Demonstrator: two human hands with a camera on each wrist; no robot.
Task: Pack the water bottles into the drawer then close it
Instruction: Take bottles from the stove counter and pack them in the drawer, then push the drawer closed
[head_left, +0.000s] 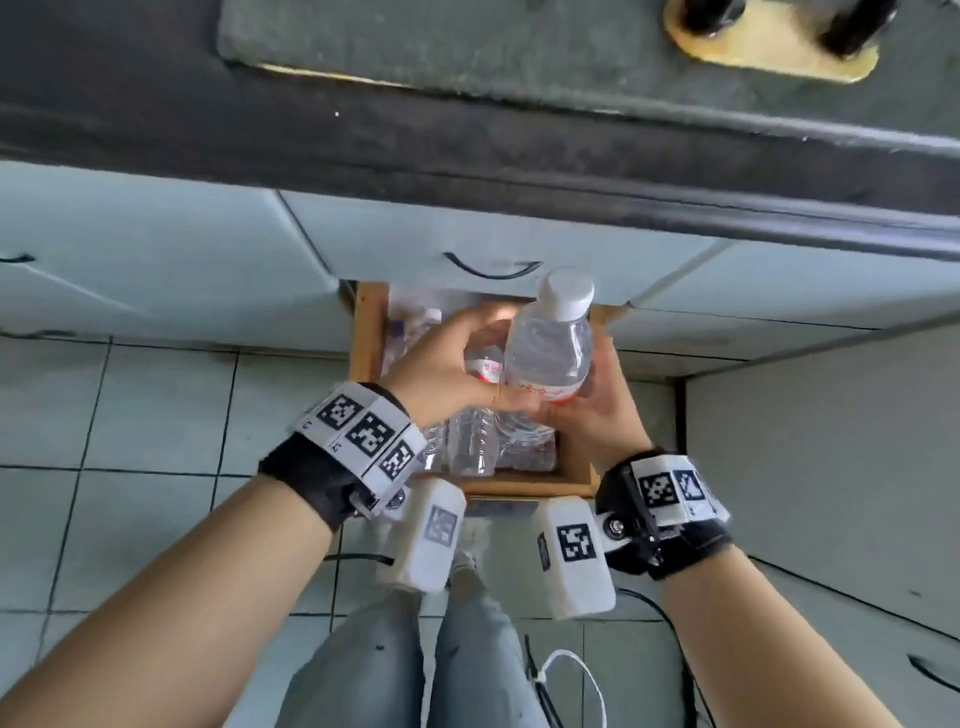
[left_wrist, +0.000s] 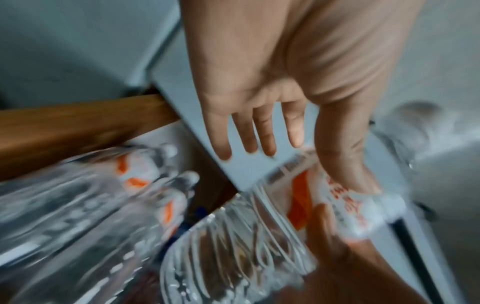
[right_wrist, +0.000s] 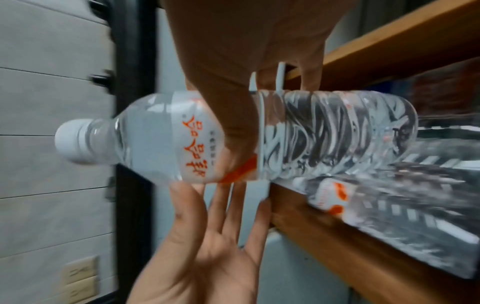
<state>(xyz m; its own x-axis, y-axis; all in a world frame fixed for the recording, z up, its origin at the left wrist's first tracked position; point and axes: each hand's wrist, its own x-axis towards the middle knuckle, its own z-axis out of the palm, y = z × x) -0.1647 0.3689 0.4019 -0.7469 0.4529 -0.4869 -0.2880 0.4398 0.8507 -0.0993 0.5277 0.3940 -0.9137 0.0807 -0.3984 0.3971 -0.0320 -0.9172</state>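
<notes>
A clear water bottle (head_left: 550, 348) (right_wrist: 311, 133) with a white cap and an orange-and-white label stands almost upright over the open wooden drawer (head_left: 369, 332) (right_wrist: 389, 41). My right hand (head_left: 587, 415) (right_wrist: 233, 72) grips it at the label, thumb across the front and fingers behind. My left hand (head_left: 447, 364) (left_wrist: 259, 123) is beside the bottle (left_wrist: 233, 236) with its fingers straight and only the thumb on the label. Several more bottles (head_left: 470, 447) (left_wrist: 78, 205) (right_wrist: 389, 205) lie flat in the drawer (left_wrist: 78, 123) below both hands.
A pale grey drawer front with a black handle (head_left: 491, 270) sits just above the open drawer, under a dark countertop (head_left: 467, 156). A grey cabinet (head_left: 831, 467) stands close on the right. The tiled floor holds cables (head_left: 571, 670) by my legs.
</notes>
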